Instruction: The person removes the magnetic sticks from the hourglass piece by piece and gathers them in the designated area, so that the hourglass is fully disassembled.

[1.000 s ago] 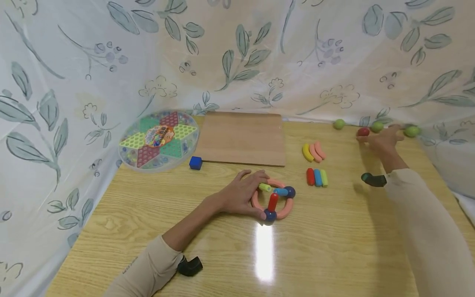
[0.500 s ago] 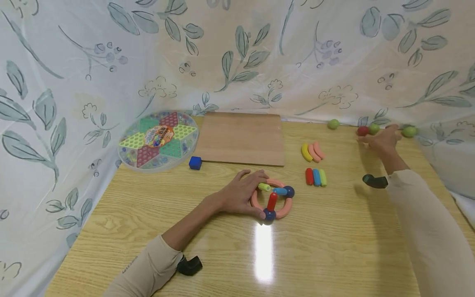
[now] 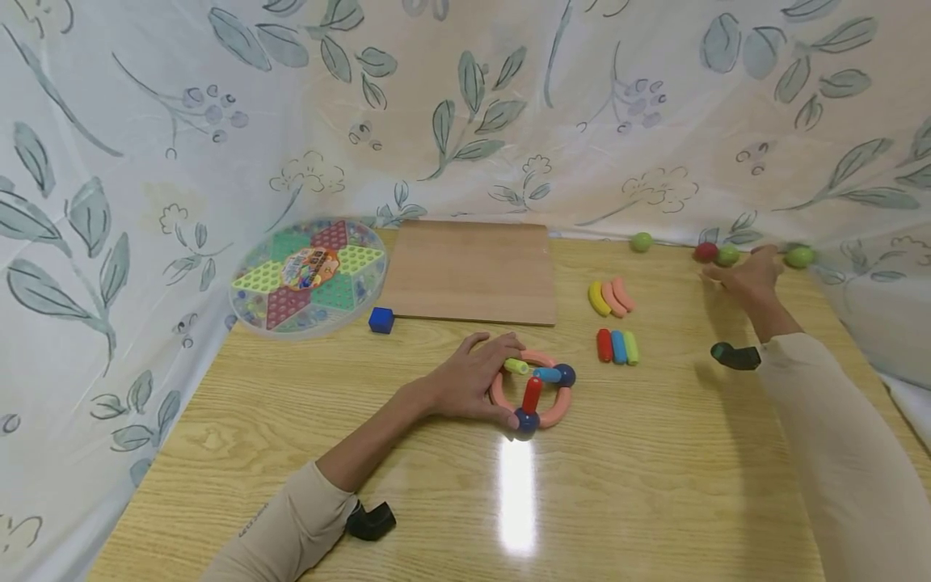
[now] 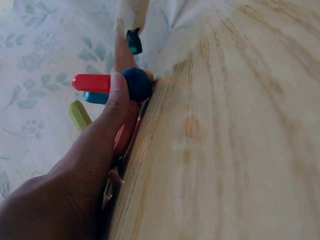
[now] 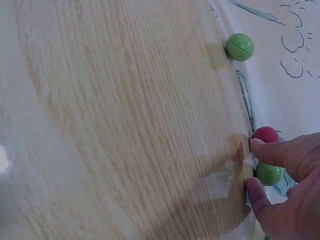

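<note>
My left hand [image 3: 476, 380] holds a ring of curved pink magnetic sticks [image 3: 556, 411] joined by dark blue balls [image 3: 565, 375]. A red stick [image 3: 532, 394] stands up from the front ball; blue [image 3: 547, 375] and light green sticks [image 3: 516, 366] lean inward. The left thumb presses the front ball, seen closely in the left wrist view. At the back right, my right hand [image 3: 749, 279] reaches with spread fingers beside a red ball [image 5: 265, 135] and a green ball [image 5: 269, 173]. Its thumb overlaps the red ball's edge in the right wrist view; whether it touches, I cannot tell.
Another green ball [image 3: 641, 242] lies at the back edge, and one [image 3: 799, 257] right of the hand. Curved sticks [image 3: 612, 298] and straight sticks [image 3: 618, 347] lie mid-right. Behind are a wooden board [image 3: 473, 271], a round checkers board [image 3: 309, 279] and a blue cube [image 3: 381, 320].
The leftmost green ball has rolled left along the back edge. The green ball by my right hand has come closer to the red one. My left hand keeps its hold.
</note>
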The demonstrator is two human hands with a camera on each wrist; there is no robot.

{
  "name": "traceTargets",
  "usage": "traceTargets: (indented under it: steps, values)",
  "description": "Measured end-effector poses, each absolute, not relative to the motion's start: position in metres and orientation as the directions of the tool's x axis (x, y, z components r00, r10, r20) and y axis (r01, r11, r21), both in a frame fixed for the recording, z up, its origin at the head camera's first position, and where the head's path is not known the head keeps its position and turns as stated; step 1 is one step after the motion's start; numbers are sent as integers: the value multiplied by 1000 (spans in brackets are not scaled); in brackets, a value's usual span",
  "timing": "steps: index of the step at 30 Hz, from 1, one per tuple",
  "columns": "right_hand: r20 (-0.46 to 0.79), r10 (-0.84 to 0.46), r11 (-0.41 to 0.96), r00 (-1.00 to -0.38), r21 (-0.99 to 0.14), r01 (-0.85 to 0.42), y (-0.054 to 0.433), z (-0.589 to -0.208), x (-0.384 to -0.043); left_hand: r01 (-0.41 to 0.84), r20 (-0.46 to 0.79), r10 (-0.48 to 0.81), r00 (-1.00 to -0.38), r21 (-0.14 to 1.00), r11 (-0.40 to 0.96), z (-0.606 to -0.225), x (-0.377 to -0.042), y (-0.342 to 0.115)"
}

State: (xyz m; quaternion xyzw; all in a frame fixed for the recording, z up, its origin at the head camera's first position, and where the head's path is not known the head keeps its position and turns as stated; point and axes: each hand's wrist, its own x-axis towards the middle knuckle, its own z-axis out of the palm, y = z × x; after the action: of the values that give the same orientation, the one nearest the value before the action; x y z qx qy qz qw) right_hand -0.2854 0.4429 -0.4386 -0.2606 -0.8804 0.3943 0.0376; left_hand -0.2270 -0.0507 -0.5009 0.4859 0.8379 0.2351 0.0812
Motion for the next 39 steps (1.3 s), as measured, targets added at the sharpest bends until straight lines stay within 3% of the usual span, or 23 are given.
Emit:
traceTargets:
  steps: [7,17,21,25,28,32,36,39]
  values:
    - [-132,501,555,-855,-710,434,440,-439,-285,776,102,851,-516,476,413,-501,-226,-51]
    - [-34,401,647,-915,-697,310,416,-419,-281,789,101,855,-508,453,415,-500,-226,-51]
    - [29,264,763,-964,-617,190,388,-407,-274,785,97,855,-510,458,417,-499,-226,-52]
    - [-20,1,866,-1000,-499,11,350,-389,-258,780,93,854,-511,467,416,-500,-226,-51]
    - [-70,-218,863,-973,-479,-159,314,-376,-240,775,95,853,-513,480,412,-500,-226,-51]
    - [-91,-466,781,-880,-510,-361,264,-370,-213,776,99,852,-514,476,413,-500,-226,-51]
    - [-120,-597,714,-794,-531,-457,228,-377,-189,796,82,859,-505,429,427,-499,-226,-53]
    - [-128,-620,705,-774,-523,-479,211,-388,-178,800,58,861,-506,405,443,-498,-225,-53]
